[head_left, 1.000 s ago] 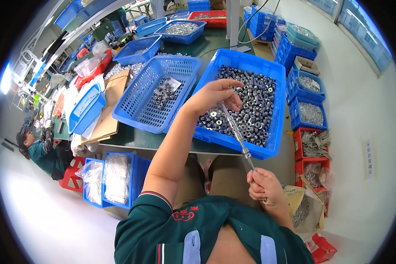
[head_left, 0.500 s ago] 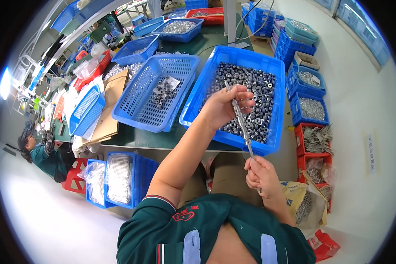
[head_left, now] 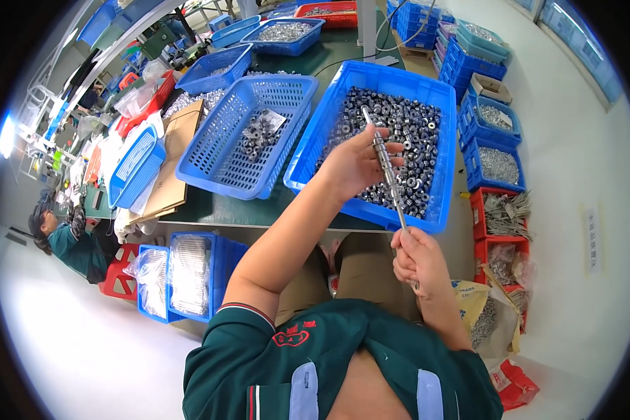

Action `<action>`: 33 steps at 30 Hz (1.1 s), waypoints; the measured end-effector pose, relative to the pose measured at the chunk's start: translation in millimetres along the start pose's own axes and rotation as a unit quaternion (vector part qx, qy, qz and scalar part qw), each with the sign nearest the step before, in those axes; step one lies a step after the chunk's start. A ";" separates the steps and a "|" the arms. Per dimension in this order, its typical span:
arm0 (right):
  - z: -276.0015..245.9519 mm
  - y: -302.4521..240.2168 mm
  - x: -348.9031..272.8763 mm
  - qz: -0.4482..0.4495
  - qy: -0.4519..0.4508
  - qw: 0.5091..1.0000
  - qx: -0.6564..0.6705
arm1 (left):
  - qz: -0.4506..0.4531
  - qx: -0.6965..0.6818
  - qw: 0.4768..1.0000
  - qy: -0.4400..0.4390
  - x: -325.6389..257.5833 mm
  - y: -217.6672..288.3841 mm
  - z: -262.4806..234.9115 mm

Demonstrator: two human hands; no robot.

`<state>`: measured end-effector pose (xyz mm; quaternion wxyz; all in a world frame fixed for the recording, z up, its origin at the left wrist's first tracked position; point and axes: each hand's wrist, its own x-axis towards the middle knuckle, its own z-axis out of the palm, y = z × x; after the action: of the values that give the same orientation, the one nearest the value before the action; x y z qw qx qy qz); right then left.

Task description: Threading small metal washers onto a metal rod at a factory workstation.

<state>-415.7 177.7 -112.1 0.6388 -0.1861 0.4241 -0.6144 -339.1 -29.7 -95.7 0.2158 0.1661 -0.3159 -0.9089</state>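
Observation:
A slim metal rod [head_left: 401, 210] with several shiny ring-like nuts [head_left: 387, 168] threaded along its upper part slants across in front of me. My right hand [head_left: 420, 260] is closed in a fist round its lower end. Higher up, my left hand [head_left: 357, 166] cradles the threaded part loosely, the fingers half curled behind it. Both hands are over the near side of a blue bin [head_left: 446, 168] or just in front of it. Inside that bin lies a heap of small metal nuts [head_left: 416, 115].
Left of the bin, a blue perforated basket [head_left: 189, 171] holds a few metal parts. Flattened cardboard [head_left: 178, 164] lies on the green table [head_left: 252, 213]. Stacked blue bins [head_left: 493, 168] and red bins [head_left: 479, 245] line the right. A seated person [head_left: 73, 241] is at far left.
The rod has tilted slightly, and both hands have moved a little upward in the view. The table and bins have also shifted up slightly. The grips look the same.

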 end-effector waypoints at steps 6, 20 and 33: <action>28.3 -27.3 23.6 0.020 -0.026 0.998 -0.050 | -0.015 0.099 0.994 0.035 -39.2 10.4 4.7; 150.0 -20.2 157.6 0.109 -0.146 0.982 -0.050 | 0.060 0.146 0.960 0.230 -69.6 107.7 -68.9; 168.0 1.2 206.8 0.257 -0.070 0.962 -0.053 | -0.006 0.213 0.883 0.418 -16.4 131.1 -160.1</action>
<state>-309.3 -64.7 -81.9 0.7925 -0.1470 0.4436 -0.3918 -217.3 -194.6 -127.7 0.2822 0.5742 -0.3814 -0.6672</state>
